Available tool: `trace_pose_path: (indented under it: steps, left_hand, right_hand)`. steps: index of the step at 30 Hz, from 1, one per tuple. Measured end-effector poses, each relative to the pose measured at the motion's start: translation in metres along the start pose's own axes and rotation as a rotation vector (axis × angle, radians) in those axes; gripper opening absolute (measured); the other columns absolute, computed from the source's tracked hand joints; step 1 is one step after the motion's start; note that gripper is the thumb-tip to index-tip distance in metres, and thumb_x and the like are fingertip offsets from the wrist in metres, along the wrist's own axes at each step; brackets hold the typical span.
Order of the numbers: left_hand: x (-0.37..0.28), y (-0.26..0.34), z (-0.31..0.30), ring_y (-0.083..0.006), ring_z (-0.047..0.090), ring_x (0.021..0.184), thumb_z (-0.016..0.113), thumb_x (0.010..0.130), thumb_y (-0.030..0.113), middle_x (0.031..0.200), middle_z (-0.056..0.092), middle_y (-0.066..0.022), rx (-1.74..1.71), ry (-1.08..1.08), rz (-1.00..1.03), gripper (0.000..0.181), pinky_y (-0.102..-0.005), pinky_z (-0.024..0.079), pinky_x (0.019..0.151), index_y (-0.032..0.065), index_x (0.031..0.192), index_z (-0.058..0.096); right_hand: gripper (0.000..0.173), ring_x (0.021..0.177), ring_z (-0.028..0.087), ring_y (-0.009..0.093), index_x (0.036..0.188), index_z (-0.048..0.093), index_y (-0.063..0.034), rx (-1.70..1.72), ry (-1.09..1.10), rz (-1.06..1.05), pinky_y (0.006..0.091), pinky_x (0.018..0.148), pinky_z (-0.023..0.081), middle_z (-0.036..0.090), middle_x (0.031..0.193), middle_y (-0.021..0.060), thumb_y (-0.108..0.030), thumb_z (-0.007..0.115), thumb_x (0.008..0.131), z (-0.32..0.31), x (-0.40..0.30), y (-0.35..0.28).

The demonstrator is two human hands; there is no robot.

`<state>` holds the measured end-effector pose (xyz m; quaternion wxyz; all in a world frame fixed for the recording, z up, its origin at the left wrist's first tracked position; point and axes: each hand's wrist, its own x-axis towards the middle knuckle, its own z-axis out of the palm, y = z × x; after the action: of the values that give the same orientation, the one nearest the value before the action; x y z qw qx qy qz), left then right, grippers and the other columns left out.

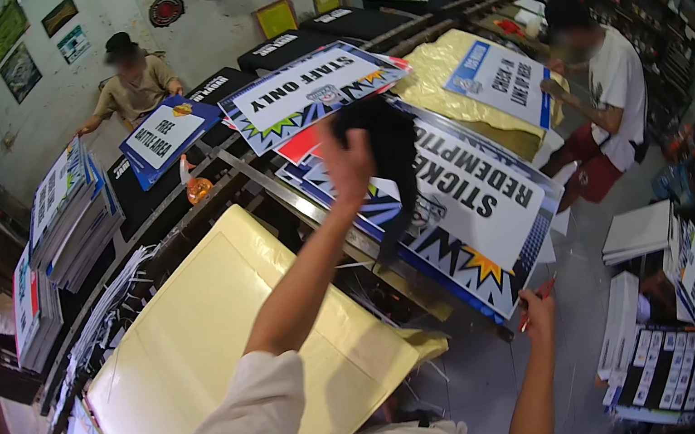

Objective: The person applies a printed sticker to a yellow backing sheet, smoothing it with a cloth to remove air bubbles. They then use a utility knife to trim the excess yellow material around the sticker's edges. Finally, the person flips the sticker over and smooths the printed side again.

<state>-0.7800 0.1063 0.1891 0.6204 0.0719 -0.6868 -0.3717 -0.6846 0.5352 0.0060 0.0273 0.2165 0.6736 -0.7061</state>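
My left hand point(349, 165) is raised over the printed boards at the middle, blurred, its fingers against or just beside a dark cloth-like thing point(393, 161); whether it grips this I cannot tell. Beneath lies a large printed sign board point(482, 194) with black lettering and a starburst pattern, on top of other boards. My right hand point(537, 309) is at that board's lower right corner, closed around a small red-handled hand tool point(547, 288) whose kind is unclear. Behind my left hand, another printed board point(300, 97) slants across the pile.
A yellow-wrapped flat package point(224, 348) lies before me. Stacked boards point(61, 216) stand at left, near an orange spray bottle point(198, 187). One person point(135, 83) sits at back left; another person point(618, 82) at right handles a printed board point(497, 81). More boards point(639, 230) are at lower right.
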Motion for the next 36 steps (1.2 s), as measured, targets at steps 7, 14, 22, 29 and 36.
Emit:
trace_pose_path:
  steps: [7,14,22,29,36]
  left_hand:
    - [-0.008,0.005,-0.221,-0.0319,0.063,0.098,0.064,0.083,0.002,0.108,0.062,-0.0186,0.248,-0.072,0.049,0.042,-0.0389,0.050,0.089,-0.0041,0.123,0.053]
    - [-0.120,-0.023,-0.322,-0.0371,0.061,0.108,0.078,0.073,0.006,0.113,0.058,-0.0145,0.661,-0.749,-0.242,0.051,-0.0445,0.053,0.088,0.0068,0.121,0.061]
    - [-0.139,0.032,-0.267,-0.0388,0.048,0.126,0.080,0.077,0.018,0.137,0.050,-0.0210,0.743,-0.847,0.072,0.069,-0.0423,0.049,0.097,0.0032,0.138,0.051]
    - [-0.248,0.112,-0.125,-0.0160,0.067,0.102,0.071,0.095,0.033,0.117,0.069,-0.0082,-0.581,-1.087,-1.500,0.050,-0.0322,0.055,0.083,0.0029,0.133,0.057]
    - [-0.303,0.108,-0.079,-0.0202,0.067,0.102,0.058,0.101,0.017,0.118,0.066,-0.0087,-0.904,-0.923,-1.630,0.028,-0.0364,0.058,0.085,0.0020,0.125,0.056]
  right_hand:
    - [0.044,0.049,0.049,0.010,0.091,0.053,-0.0079,-0.120,0.079,-0.113,0.0268,0.044,0.037,0.057,0.068,0.0009,-0.016,0.091,0.072,0.017,-0.001,0.000]
    - [0.044,0.050,0.049,0.010,0.094,0.051,-0.0073,0.005,0.068,0.013,0.0249,0.043,0.037,0.054,0.068,0.0012,-0.008,0.089,0.072,0.034,-0.009,-0.015]
    - [0.040,0.049,0.050,0.010,0.091,0.051,-0.0053,0.037,0.015,-0.051,0.0251,0.042,0.037,0.058,0.070,0.0037,-0.008,0.087,0.074,0.027,-0.038,-0.042]
    - [0.039,0.058,0.057,0.011,0.088,0.052,-0.0086,0.104,-0.024,0.030,0.0242,0.044,0.036,0.061,0.075,0.0029,-0.007,0.088,0.073,0.035,-0.042,-0.029]
    - [0.038,0.060,0.059,0.010,0.090,0.052,-0.0098,0.112,-0.032,0.079,0.0244,0.045,0.038,0.061,0.075,0.0015,-0.007,0.087,0.075,0.035,-0.041,-0.024]
